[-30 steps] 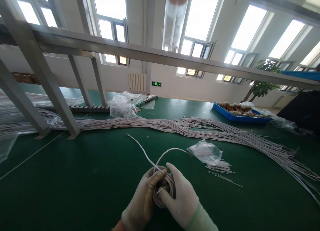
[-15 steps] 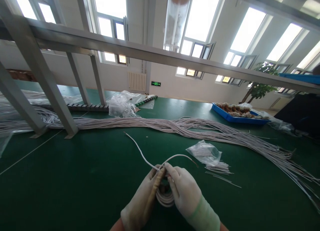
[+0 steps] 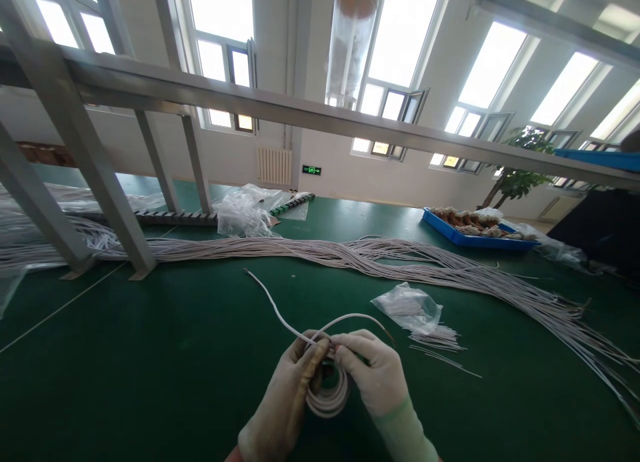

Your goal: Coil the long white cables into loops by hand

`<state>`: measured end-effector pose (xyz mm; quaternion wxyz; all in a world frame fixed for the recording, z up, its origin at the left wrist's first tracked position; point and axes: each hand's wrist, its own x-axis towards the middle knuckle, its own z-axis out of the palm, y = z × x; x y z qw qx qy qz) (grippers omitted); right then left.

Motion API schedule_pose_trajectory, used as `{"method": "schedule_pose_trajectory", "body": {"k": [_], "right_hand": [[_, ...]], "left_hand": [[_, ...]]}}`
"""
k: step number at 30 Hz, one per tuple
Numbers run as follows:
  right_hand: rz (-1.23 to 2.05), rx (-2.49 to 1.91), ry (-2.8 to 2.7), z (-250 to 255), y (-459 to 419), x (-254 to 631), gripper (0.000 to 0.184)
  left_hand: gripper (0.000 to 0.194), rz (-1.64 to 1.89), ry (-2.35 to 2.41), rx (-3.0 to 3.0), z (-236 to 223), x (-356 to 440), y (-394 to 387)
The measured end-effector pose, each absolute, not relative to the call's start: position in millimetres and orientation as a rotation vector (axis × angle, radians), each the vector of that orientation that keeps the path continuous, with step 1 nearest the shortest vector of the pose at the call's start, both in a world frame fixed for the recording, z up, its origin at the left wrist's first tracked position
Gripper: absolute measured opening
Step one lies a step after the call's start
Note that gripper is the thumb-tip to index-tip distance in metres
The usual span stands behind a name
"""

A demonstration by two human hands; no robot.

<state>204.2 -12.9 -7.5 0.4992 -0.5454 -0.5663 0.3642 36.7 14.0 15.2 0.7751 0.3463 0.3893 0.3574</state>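
Note:
A white cable wound into a small coil (image 3: 327, 402) hangs between my gloved hands, low in the middle of the view. My left hand (image 3: 290, 389) is closed around the coil's left and upper side, its thumb pressed on top. With thumb and fingers pinched at the coil's upper right, my right hand (image 3: 373, 369) grips it too; a small reddish bit shows at those fingertips, too small to name. Two loose cable ends stick out above the hands: one reaches up to the left, the other arcs right to a bare, brownish tip.
A long bundle of white cables (image 3: 280, 247) crosses the green table (image 3: 175, 355). Nearer lies a clear plastic bag (image 3: 410, 307) with thin white strips beside it. A blue tray (image 3: 475, 239) sits at the back right. Metal shelf posts (image 3: 95, 155) stand at left.
The right hand has shifted slightly right, and its fingers have moved at the coil's top. More of the coil's ring shows between the hands.

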Motion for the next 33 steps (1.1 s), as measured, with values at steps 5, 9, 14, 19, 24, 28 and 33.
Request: {"method": "schedule_pose_trajectory", "body": {"k": [5,9,14,19,24,28,33], "right_hand": [[0.922,-1.296,-1.270,-7.5,-11.2,201.4,0.033],[0.978,-1.264,-1.209,-6.7,-8.8,201.1,0.029],[1.002,-1.278,-1.190,-10.3,-5.5,202.7,0.031],[0.877,-1.313,-1.234,-11.7,-3.4,200.7,0.034],[0.825,-1.326,-1.279,-2.9,-1.7,196.9,0.018],[0.839,-1.368,-1.289,1.1,-1.6,196.6,0.013],[0.867,-1.381,-1.302,2.6,-2.3,203.4,0.022]], "left_hand": [[0.037,0.745,0.883,0.690,21.8,30.6,12.0],[0.043,0.745,0.921,0.696,12.5,25.2,11.5],[0.046,0.771,0.849,0.771,5.3,24.0,10.8],[0.037,0.806,0.836,0.634,19.9,28.9,9.4],[0.064,0.798,0.748,0.439,25.9,37.5,9.8],[0.067,0.779,0.734,0.470,21.5,37.3,10.6],[0.068,0.727,0.729,0.559,22.5,31.4,13.3]]}}
